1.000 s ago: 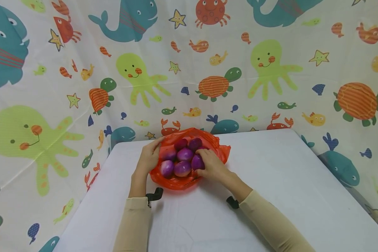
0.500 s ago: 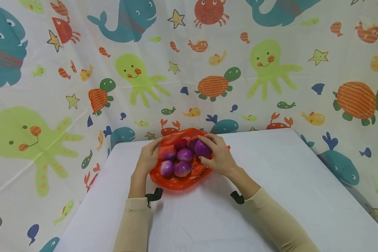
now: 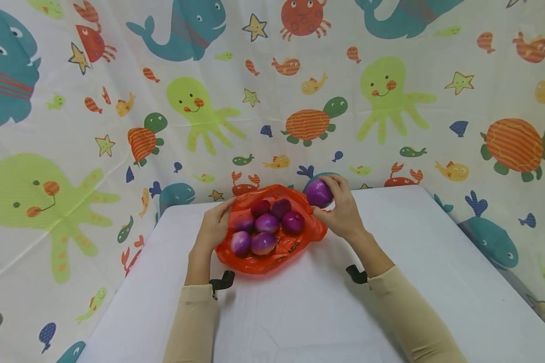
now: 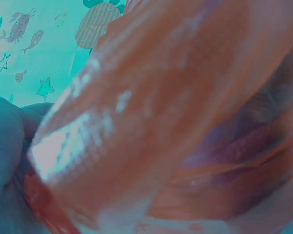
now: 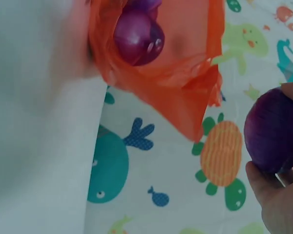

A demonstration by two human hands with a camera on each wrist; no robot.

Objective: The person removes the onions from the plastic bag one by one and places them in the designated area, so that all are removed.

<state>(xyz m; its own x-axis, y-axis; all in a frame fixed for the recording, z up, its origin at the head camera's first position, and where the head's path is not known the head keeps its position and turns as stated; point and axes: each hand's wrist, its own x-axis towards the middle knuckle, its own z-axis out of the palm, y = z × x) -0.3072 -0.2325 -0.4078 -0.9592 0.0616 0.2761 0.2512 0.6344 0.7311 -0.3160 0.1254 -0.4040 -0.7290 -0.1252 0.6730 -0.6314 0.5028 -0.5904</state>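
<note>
An orange-red plastic bag [image 3: 254, 266] lies open on the table with several red onions [image 3: 266, 223] inside. My left hand [image 3: 213, 227] holds the bag's left rim; the left wrist view is mostly filled by the blurred bag wall [image 4: 136, 97], with part of the hand [image 4: 5, 146] at its left edge. Raised above the bag's right side is another red onion [image 3: 319, 194], gripped between the thumb and fingers of my right hand [image 3: 347, 214]. In the right wrist view this held onion [image 5: 272, 131] sits at the right, apart from the bag [image 5: 158, 92].
A white-covered table [image 3: 272, 322] spreads under the bag and both arms. Behind it hangs a curtain [image 3: 263, 85] printed with sea animals, close to the table's far edge [image 3: 381, 189]. Small black wrist mounts [image 3: 224, 280] stick out near both sleeves.
My right hand has lifted a red onion out from the bag's right side, moving up and right. The bag's right rim has shifted. My left hand stays at the left rim.
</note>
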